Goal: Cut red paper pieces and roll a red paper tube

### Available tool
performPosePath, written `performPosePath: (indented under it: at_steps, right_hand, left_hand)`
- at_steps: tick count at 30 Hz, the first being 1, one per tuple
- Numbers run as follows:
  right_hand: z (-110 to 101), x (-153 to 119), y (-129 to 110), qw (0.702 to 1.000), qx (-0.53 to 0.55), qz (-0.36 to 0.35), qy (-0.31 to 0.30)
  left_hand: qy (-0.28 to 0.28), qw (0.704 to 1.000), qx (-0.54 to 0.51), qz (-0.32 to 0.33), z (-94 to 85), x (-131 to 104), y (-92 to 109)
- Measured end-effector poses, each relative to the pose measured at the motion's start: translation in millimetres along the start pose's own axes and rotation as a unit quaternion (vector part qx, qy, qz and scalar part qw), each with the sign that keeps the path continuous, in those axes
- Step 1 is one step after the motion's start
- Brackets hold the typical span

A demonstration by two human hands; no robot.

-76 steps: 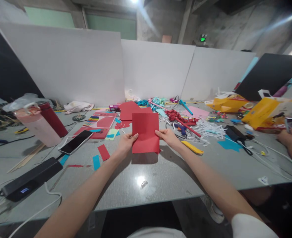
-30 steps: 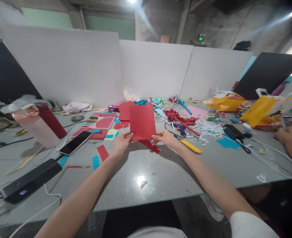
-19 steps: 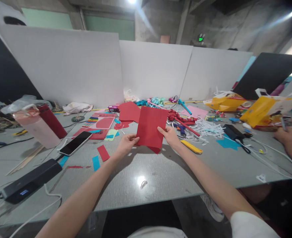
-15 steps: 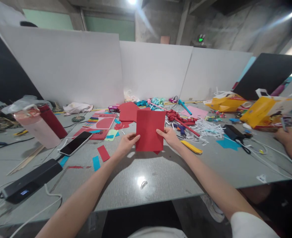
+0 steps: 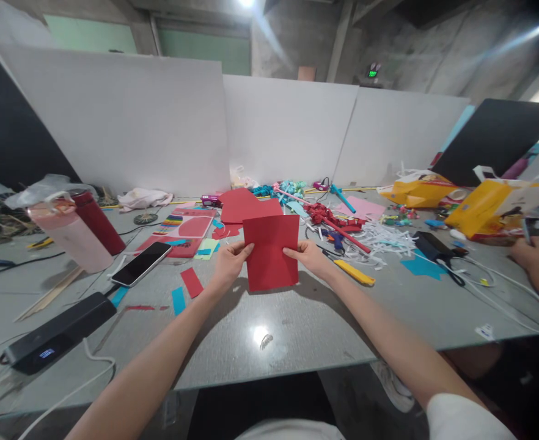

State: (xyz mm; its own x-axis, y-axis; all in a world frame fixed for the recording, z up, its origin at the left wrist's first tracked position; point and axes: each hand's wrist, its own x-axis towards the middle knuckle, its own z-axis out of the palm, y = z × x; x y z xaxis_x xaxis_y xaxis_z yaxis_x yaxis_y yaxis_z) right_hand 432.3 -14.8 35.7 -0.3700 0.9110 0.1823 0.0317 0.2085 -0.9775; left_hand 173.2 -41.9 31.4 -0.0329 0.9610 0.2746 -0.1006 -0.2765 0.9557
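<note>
A red sheet of paper [image 5: 272, 260] is held upright by its two side edges, just above the table's front half. My left hand [image 5: 231, 263] pinches its left edge, thumb on the near face. On the right edge, my right hand [image 5: 310, 256] pinches it the same way. Behind the sheet lie larger red paper pieces [image 5: 239, 205], partly hidden by it. To the left of my left hand are a small red strip [image 5: 191, 282] and a blue strip [image 5: 178, 300]. A yellow utility knife [image 5: 354, 272] lies right of my right hand.
At left stand a pink bottle [image 5: 70, 235], a red bottle [image 5: 98, 223], a phone [image 5: 141, 264] and a black power bank [image 5: 61, 333]. White paper shreds [image 5: 384, 241], a red-wrapped stick [image 5: 343, 232] and cables lie at right. Another person's hand [image 5: 533, 260] holds a phone at far right.
Both hands have brought the red sheet slightly down and left. Its top edge now sits lower, and a faint crease or bend shows across its middle.
</note>
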Motion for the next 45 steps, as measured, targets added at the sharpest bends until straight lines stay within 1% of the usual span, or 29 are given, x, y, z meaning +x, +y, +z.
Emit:
performPosePath:
  at_steps: [5, 12, 14, 16, 19, 21, 23, 26, 28, 30, 32, 33, 34, 36, 39, 41, 43, 45]
  right_hand:
    - [0.8, -0.5, -1.3, 1.000, -0.001, 0.001, -0.005]
    - [-0.6, -0.3, 0.1, 1.000, -0.001, 0.002, 0.005]
    - [0.1, 2.0, 3.1, 1.000, 0.004, -0.010, 0.029]
    - [3.2, 5.2, 6.9, 0.996, 0.027, -0.035, 0.072]
    - [11.4, 9.4, 12.5, 0.986, 0.084, -0.053, 0.131]
    - [15.9, 10.7, 14.6, 0.981, 0.122, -0.046, 0.145]
    - [16.6, 10.9, 14.9, 0.976, 0.159, -0.034, 0.148]
    - [10.8, 10.2, 12.5, 0.968, 0.196, -0.017, 0.157]
    - [6.9, 9.4, 10.3, 0.971, 0.200, -0.005, 0.133]
    - [7.1, 8.2, 8.9, 0.979, 0.188, 0.010, 0.076]
    - [12.6, 6.6, 9.0, 0.985, 0.170, 0.014, 0.028]
    - [17.1, 5.8, 9.6, 0.986, 0.164, 0.010, 0.019]
    - [22.2, 4.9, 10.5, 0.987, 0.162, 0.001, 0.020]
    - [32.7, 3.2, 12.8, 0.985, 0.164, -0.022, 0.040]
    - [43.7, 0.9, 15.8, 0.983, 0.162, -0.045, 0.069]
    - [46.5, 0.1, 17.3, 0.984, 0.149, -0.045, 0.092]
    - [46.5, -0.1, 18.1, 0.984, 0.134, -0.037, 0.115]
    - [45.3, 0.0, 18.1, 0.984, 0.121, -0.037, 0.124]
  left_hand:
    - [0.008, 1.000, -0.003, 0.004, 3.3, -1.5, 4.9]
    - [-0.004, 1.000, -0.006, -0.002, 0.0, 0.2, 0.6]
    - [0.005, 1.000, -0.013, -0.014, 0.4, 0.4, -0.1]
    - [0.015, 0.999, -0.022, -0.034, 3.3, -0.8, -1.8]
    - [0.001, 0.997, -0.043, -0.069, 11.7, -5.3, -8.4]
    - [-0.013, 0.995, -0.050, -0.088, 17.0, -8.5, -13.9]
    - [-0.013, 0.994, -0.042, -0.097, 19.0, -10.0, -17.7]
    - [-0.004, 0.994, -0.031, -0.101, 14.5, -7.5, -18.5]
    - [0.024, 0.993, -0.040, -0.104, 9.4, -3.8, -16.8]
    - [0.068, 0.990, -0.072, -0.105, 6.1, -0.5, -14.3]
    - [0.098, 0.982, -0.124, -0.100, 6.6, 0.4, -11.8]
    - [0.103, 0.978, -0.152, -0.096, 8.5, -0.4, -10.6]
    - [0.099, 0.975, -0.175, -0.096, 11.3, -2.0, -9.6]
    - [0.069, 0.972, -0.196, -0.105, 18.7, -7.6, -8.7]
    - [-0.022, 0.975, -0.172, -0.137, 29.1, -17.8, -11.1]
    - [-0.068, 0.977, -0.137, -0.146, 32.7, -22.9, -14.8]
    - [-0.082, 0.980, -0.111, -0.143, 33.0, -25.0, -18.9]
    - [-0.084, 0.982, -0.100, -0.136, 31.3, -24.7, -22.6]
